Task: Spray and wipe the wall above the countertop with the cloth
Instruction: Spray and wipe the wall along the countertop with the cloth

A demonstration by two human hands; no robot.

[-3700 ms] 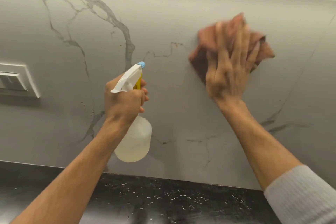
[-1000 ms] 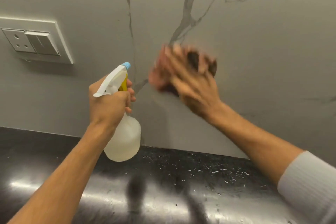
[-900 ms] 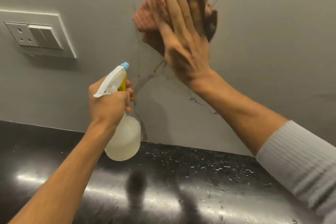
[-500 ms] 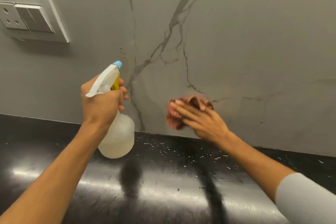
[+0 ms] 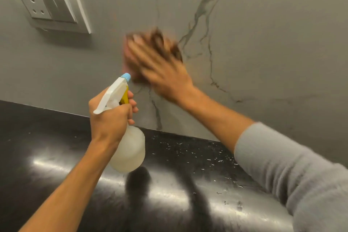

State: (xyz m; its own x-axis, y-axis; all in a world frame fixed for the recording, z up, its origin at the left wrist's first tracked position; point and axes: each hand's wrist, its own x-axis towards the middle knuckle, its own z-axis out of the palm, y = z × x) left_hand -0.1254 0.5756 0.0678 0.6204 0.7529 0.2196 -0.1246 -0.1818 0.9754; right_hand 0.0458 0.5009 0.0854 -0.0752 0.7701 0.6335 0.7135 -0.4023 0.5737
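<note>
My right hand point(image 5: 162, 69) lies flat against the grey marble-veined wall point(image 5: 273, 34), pressing a pink-brown cloth point(image 5: 130, 56) onto it; hand and cloth are blurred by motion. The cloth shows around my fingers, just right of the switch plate. My left hand point(image 5: 110, 118) grips the neck of a translucent spray bottle point(image 5: 130, 149) with a white head, yellow trigger and blue nozzle, held upright above the black countertop point(image 5: 47, 156), nozzle towards the wall just below the cloth.
A white socket and switch plate point(image 5: 50, 5) is set in the wall at upper left. The glossy black countertop carries droplets point(image 5: 197, 154) near the wall base. A grey sleeve point(image 5: 291, 171) covers my right forearm.
My right hand with the cloth has swept up and to the left from near the wall base to mid-wall beside the switch plate. The bottle hand has barely moved.
</note>
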